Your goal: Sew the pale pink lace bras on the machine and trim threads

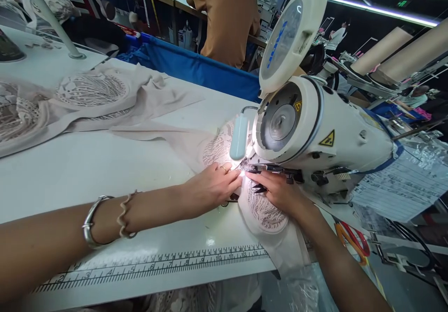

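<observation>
Right fingers (265, 180) partly hide the lace fabric (266, 213).

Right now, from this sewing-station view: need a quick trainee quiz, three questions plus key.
1. Short answer: which arm wears the silver bracelet?
2. Multiple choice: what colour is the small lamp beside the head of the sewing machine? A) red B) pale blue-green C) black
3. Fill the gap: the left hand and the right hand both touch pale, lace-trimmed ____.

Key:
1. The left arm.
2. B.
3. Fabric.
</observation>
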A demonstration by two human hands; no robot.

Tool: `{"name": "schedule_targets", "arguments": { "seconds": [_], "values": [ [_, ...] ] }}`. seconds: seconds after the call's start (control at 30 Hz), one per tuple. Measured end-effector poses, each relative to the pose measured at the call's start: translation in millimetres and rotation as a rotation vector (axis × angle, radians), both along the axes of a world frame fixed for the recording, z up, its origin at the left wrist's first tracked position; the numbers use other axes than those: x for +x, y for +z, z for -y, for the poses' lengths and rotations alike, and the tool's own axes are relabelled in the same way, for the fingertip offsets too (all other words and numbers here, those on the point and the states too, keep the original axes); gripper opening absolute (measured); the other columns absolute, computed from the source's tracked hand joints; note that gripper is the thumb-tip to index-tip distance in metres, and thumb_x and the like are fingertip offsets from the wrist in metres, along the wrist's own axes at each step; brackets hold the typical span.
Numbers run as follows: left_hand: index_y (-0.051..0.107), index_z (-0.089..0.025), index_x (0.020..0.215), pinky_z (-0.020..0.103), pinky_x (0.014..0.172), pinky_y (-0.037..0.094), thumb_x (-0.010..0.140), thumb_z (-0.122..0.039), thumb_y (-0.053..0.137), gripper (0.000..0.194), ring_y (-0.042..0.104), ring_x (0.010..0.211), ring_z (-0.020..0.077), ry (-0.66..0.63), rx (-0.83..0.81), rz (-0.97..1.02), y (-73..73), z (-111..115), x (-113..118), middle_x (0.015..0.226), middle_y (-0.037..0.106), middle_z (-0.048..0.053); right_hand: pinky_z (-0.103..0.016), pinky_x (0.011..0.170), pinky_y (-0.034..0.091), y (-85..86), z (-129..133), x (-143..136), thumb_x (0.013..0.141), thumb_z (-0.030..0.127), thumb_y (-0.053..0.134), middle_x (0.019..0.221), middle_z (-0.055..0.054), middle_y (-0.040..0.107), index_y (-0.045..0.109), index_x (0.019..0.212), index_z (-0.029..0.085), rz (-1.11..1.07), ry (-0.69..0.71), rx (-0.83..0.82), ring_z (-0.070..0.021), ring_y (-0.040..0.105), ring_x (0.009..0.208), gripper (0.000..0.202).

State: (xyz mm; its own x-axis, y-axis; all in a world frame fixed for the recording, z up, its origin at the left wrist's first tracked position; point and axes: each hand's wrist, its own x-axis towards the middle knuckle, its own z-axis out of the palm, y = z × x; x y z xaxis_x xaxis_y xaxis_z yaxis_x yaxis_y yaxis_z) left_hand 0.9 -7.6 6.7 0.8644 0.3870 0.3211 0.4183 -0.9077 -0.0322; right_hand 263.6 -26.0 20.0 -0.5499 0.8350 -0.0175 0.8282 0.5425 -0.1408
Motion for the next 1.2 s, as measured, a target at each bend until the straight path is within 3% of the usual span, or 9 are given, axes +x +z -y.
{"name": "schedule_targets", "arguments": {
  "seconds": [0.33,0.6,0.77,0.87,0.93,1.0,1.07,1.13,1.2],
  "values": [
    [0.061,-0.020,0.116,0.036,0.082,0.036,0.090,0.004,0.042,0.040,0.059,0.086,0.0203,-0.056,-0.124,0.125,-3.1,-24,-9,0.102,0.071,0.006,-0.036,0.099,0.052,2.3,6,-11,0.085,0.006,0.050,0.127,-0.005,0.071,0.060,0.138,0.030,-0.037,-0.040,0.019,-0.0239,0.064,0.117,0.059],
    [0.063,-0.023,0.110,0.038,0.090,0.036,0.099,-0.007,0.037,0.033,0.059,0.093,0.0212,-0.064,-0.217,0.152,-4.5,-36,-10,0.110,0.073,0.005,-0.029,0.083,0.052,7.9,11,-19,0.078,0.003,0.051,0.112,-0.003,0.075,0.061,0.132,0.030,-0.019,-0.095,-0.007,-0.0221,0.067,0.099,0.061],
    [0.063,-0.021,0.106,0.038,0.087,0.039,0.100,-0.006,0.037,0.030,0.058,0.087,0.0209,-0.063,-0.166,0.141,-5.3,-41,-10,0.100,0.072,0.005,-0.026,0.068,0.046,8.4,10,-24,0.080,0.006,0.051,0.093,-0.002,0.072,0.065,0.107,0.027,-0.073,-0.148,-0.015,-0.0191,0.063,0.080,0.037],
    [0.063,-0.018,0.103,0.038,0.083,0.042,0.097,-0.001,0.038,0.031,0.057,0.083,0.0207,-0.017,-0.081,0.133,-1.1,-29,-5,0.099,0.070,0.008,-0.026,0.061,0.041,4.0,6,-29,0.089,0.019,0.054,0.081,-0.001,0.066,0.061,0.084,0.024,-0.147,-0.217,0.000,-0.0177,0.059,0.070,0.010],
    [0.063,-0.014,0.100,0.036,0.077,0.045,0.098,-0.002,0.036,0.029,0.057,0.080,0.0202,0.051,-0.053,0.122,2.0,-13,1,0.096,0.068,0.010,-0.025,0.057,0.038,-1.0,3,-30,0.092,0.029,0.057,0.068,0.001,0.061,0.055,0.072,0.024,-0.161,-0.317,0.018,-0.0165,0.056,0.062,0.021],
    [0.062,-0.011,0.096,0.036,0.073,0.048,0.102,-0.017,0.041,0.023,0.059,0.080,0.0224,0.103,-0.057,0.071,3.1,5,9,0.091,0.067,0.012,-0.026,0.056,0.036,-5.9,2,-29,0.090,0.032,0.060,0.060,0.002,0.057,0.051,0.065,0.023,-0.137,-0.397,0.053,-0.0159,0.053,0.058,0.028],
    [0.062,-0.008,0.098,0.041,0.077,0.052,0.102,-0.035,0.047,0.031,0.062,0.089,0.0283,0.136,-0.039,-0.001,1.1,20,15,0.095,0.068,0.016,-0.026,0.059,0.039,-9.3,3,-26,0.087,0.027,0.062,0.063,0.002,0.060,0.056,0.069,0.023,-0.133,-0.397,0.092,-0.0165,0.056,0.061,0.019],
    [0.060,-0.004,0.110,0.048,0.089,0.053,0.101,-0.037,0.047,0.037,0.063,0.104,0.0336,0.161,0.015,-0.023,-4.0,28,19,0.109,0.068,0.022,-0.026,0.066,0.045,-10.3,6,-21,0.084,0.017,0.060,0.077,0.000,0.068,0.065,0.086,0.024,-0.166,-0.323,0.106,-0.0172,0.061,0.071,0.010],
    [0.053,-0.001,0.125,0.051,0.100,0.049,0.102,-0.028,0.041,0.037,0.061,0.117,0.0348,0.164,0.043,0.011,-10.8,30,21,0.122,0.066,0.026,-0.025,0.072,0.048,-9.1,10,-16,0.080,0.005,0.053,0.093,-0.001,0.071,0.069,0.108,0.026,-0.179,-0.215,0.114,-0.0168,0.064,0.081,0.038]
  ]
}}
